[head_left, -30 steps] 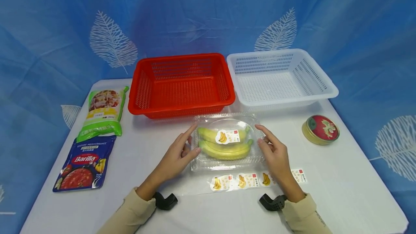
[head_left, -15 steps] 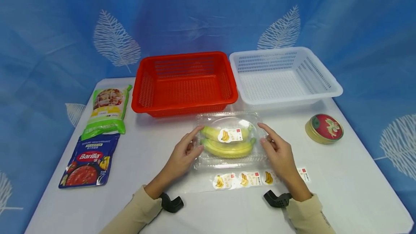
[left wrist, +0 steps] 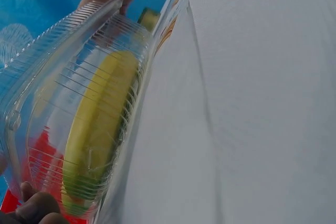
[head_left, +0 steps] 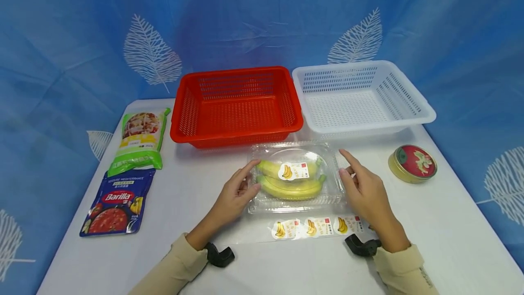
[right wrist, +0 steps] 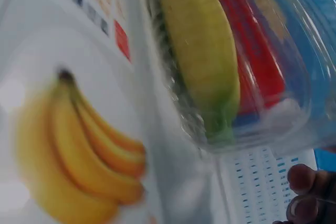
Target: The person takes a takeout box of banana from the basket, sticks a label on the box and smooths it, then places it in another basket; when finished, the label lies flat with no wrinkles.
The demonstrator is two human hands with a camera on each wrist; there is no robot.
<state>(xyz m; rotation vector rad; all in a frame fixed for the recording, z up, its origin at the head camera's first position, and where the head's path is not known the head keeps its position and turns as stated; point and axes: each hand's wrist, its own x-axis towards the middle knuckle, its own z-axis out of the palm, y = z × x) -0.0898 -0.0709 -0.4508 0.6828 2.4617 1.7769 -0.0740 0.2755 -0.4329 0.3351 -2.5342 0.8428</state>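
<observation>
Clear box (head_left: 296, 204) prob light, flexy & slick w/ bruisable bananas (head_left: 291, 190), best held low both sides; L hand (head_left: 231, 196) & R hand (head_left: 367, 191) have thumb/index apart.

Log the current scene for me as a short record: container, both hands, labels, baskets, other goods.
Container: clear, lidded box, bananas inside
Label on it: banana sticker on top
Left hand: left hand at the box's left end, index finger and thumb extended
Right hand: right hand by the right end, fingertips apparently just off it
Spare labels: sticker strip in front of the box
Baskets: red basket, white basket, side by side behind the box
Left side: green bag overlapping blue pouch
Right side: round tin
</observation>
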